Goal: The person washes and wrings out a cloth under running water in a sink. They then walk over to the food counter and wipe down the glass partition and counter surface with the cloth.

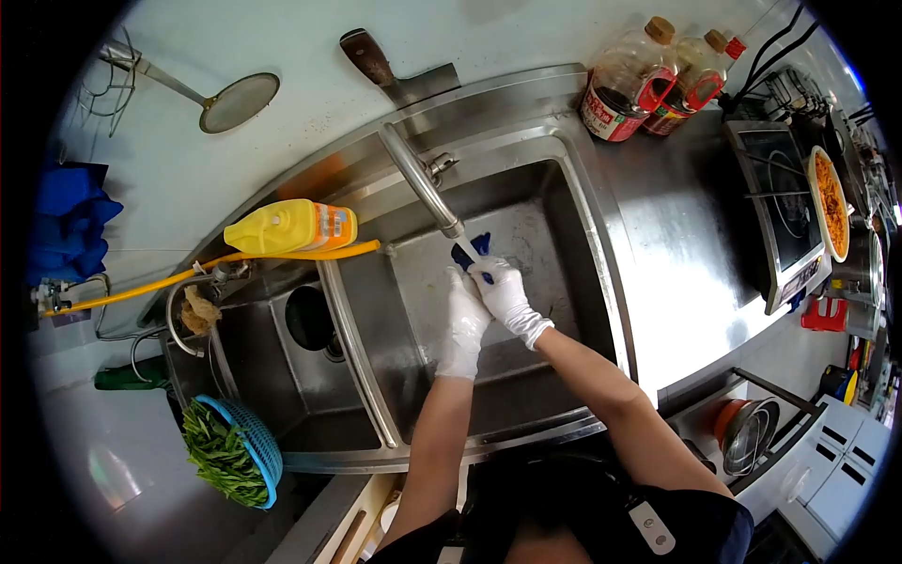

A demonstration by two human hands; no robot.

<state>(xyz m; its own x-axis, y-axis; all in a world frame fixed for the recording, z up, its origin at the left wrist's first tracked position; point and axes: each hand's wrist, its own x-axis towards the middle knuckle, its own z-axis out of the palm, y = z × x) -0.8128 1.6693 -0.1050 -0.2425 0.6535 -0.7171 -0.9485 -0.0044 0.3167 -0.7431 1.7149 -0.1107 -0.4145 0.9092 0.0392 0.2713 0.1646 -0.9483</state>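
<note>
Both hands wear white gloves and meet under the faucet (418, 179) above the right basin of the steel sink (432, 291). My right hand (503, 293) is closed on a dark blue cloth (473, 247), which sticks out above the fingers and shows between them. Right beside it, touching, my left hand (464, 315) has its fingers pressed together near the faucet's outlet; what they hold, if anything, is hidden. Water seems to run from the outlet onto the gloves.
A yellow bottle (296, 226) and yellow hose (141, 287) lie by the left basin. A blue basket (258, 442) holds green vegetables. A cleaver (404, 80) lies behind the sink, sauce bottles (615, 103) at back right, a scale (780, 197) further right.
</note>
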